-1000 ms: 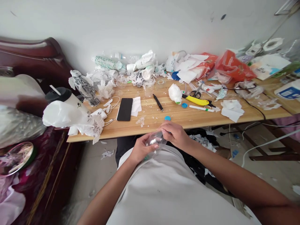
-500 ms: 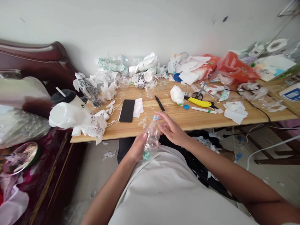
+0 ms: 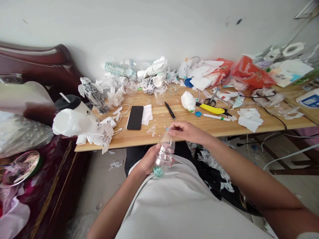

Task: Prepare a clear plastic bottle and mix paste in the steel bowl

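Note:
A clear plastic bottle (image 3: 166, 149) with a greenish base is tilted in front of my shirt, just off the table's front edge. My left hand (image 3: 150, 159) is closed around its body, the fingers showing through the plastic. At the bottle's mouth, my right hand (image 3: 183, 130) has thumb and fingers pinched together at the neck. A bit of blue ring (image 3: 167, 129) shows beside those fingertips; most of the neck is hidden by them.
On the wooden table (image 3: 159, 132) lie a phone (image 3: 135, 118), a black pen (image 3: 170, 110), a yellow utility knife (image 3: 211, 108), scissors (image 3: 210, 100) and a blue cap (image 3: 198, 114). Crumpled paper and plastic line the wall. A wrapped white object (image 3: 74, 122) overhangs the left edge.
My right hand has gone from loosely extended fingers beside the neck to a pinch over it. The bottle has shifted slightly down and leans more to the right.

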{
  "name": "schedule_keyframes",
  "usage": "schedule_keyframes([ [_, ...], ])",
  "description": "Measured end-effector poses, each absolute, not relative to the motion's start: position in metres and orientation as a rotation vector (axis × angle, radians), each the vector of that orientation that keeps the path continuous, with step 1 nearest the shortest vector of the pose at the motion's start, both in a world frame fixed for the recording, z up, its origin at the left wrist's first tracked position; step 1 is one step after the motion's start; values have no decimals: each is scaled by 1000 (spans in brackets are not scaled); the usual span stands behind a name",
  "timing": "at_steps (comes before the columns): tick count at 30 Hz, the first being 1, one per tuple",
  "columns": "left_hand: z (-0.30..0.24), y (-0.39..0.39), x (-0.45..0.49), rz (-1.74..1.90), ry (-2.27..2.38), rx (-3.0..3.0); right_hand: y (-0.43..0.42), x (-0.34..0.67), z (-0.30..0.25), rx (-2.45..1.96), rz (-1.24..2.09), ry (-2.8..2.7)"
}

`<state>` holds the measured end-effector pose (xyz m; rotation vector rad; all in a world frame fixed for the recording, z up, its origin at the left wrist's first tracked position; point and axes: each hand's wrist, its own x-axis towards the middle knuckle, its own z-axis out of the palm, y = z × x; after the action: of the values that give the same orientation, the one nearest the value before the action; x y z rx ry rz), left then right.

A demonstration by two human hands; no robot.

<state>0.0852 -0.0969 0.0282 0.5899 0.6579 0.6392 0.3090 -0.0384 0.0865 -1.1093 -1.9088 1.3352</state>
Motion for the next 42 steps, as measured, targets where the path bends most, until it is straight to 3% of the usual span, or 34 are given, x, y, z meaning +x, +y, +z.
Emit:
schedule_keyframes([
  [7,49,-86,77,417,665,790,-30,336,126,-1054,2500,-2238],
  [12,55,-87,80,302,687,912,-48,340,117,-923,2890,-1960],
  [20,51,-89,83,230,698,1038,-59,340,112,-970,2939,-2046],
  [27,50,-94,85,200,680,1106,-59,330,131,-1064,2771,-2362],
  [36,50,-96,85,174,683,1180,-81,329,131,-1019,3000,-2118],
  [42,46,-103,85,222,671,1201,-94,325,131,-1200,2798,-2193],
])
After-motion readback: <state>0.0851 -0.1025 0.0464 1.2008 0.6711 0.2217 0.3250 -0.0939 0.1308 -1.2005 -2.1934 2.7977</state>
